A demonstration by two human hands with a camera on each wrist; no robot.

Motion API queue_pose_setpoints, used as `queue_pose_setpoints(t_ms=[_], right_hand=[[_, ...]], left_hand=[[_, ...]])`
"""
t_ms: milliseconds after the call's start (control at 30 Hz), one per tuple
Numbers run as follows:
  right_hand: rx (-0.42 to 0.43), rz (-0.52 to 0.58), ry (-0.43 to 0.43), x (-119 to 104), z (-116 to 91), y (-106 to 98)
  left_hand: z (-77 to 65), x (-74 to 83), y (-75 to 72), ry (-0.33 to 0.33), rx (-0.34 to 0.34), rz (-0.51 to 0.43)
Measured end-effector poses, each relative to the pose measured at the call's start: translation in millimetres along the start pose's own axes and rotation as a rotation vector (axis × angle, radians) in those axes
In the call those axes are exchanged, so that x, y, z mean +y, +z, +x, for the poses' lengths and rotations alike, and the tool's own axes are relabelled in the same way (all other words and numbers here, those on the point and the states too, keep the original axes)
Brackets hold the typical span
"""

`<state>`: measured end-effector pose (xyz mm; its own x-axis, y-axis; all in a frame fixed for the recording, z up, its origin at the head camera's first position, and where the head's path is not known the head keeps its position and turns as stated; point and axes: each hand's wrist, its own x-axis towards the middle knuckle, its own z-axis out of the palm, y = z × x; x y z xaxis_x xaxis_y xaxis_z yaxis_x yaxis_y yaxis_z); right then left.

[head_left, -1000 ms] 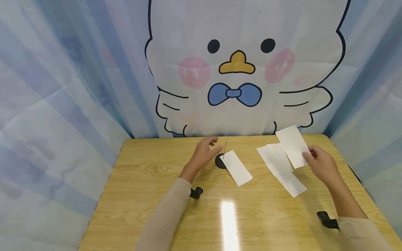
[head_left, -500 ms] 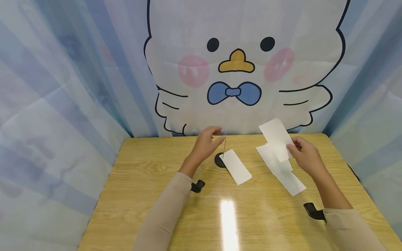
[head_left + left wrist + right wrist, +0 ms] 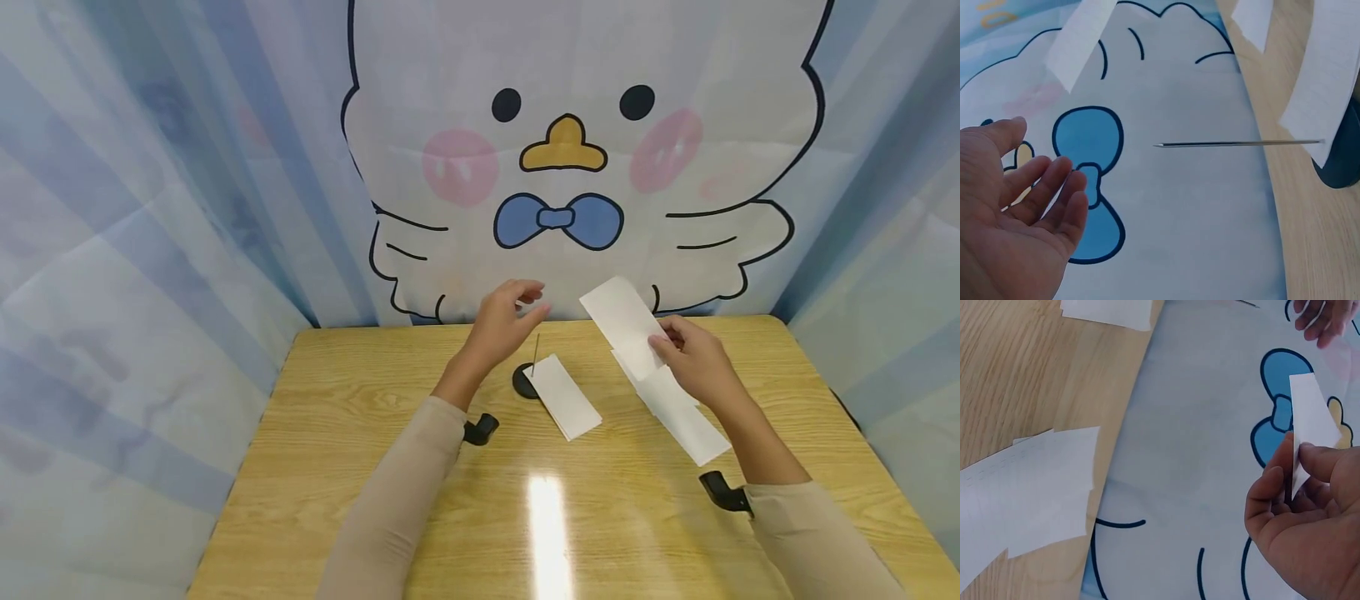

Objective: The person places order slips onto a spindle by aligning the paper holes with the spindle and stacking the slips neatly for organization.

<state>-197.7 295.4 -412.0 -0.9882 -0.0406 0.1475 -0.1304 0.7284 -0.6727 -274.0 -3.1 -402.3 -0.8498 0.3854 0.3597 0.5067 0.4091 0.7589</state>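
Observation:
My right hand [image 3: 697,360] pinches a white paper slip [image 3: 617,315] between thumb and fingers, raised above the back right of the table. In the right wrist view that slip [image 3: 1311,419] shows nearly edge-on. A bill spike with a thin upright metal needle [image 3: 1210,145] and a round black base [image 3: 521,382] stands left of it. Several white slips [image 3: 566,400] lie at the spike, the needle passing through their corner. My left hand [image 3: 501,327] hovers above and left of the needle tip, fingers loosely bent, holding nothing. Loose overlapping slips [image 3: 678,412] lie below the right hand.
The wooden table [image 3: 360,467] ends at a curtain [image 3: 555,283] printed with a cartoon bird, close behind the spike. Black wrist mounts [image 3: 726,492] stick out from both sleeves. A bright light reflection [image 3: 551,533] lies on the front of the table.
My right hand has carried the slip leftward toward the spike. My left hand has risen and shifted slightly right, above the needle. The slips on the table and the spike stay put.

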Motion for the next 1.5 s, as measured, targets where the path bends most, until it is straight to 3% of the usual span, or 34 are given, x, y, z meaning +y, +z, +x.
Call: queue_pose_setpoints(t_ms=[267,500,700,1000,1500], right_hand=[[-0.028,0.024,-0.044,-20.1,5.7,8.0],[-0.047,0.037,-0.058,-28.2,7.8,12.9],[-0.075,0.066,-0.056,-30.7,8.8,21.0],[-0.092,0.109,-0.062,-30.1,8.9,32.8],[-0.174,0.116,0.009,-17.7,10.5,50.5]], left_hand=[[9.3,13.1,2.7,0.004,-0.016,0.008],[11.5,14.4,4.0,-0.026,-0.023,-0.005],[9.9,11.2,6.5,-0.072,-0.01,-0.031],[7.6,3.8,6.8,-0.088,0.026,-0.032],[6.7,-14.2,11.0,-0.167,-0.055,-0.021]])
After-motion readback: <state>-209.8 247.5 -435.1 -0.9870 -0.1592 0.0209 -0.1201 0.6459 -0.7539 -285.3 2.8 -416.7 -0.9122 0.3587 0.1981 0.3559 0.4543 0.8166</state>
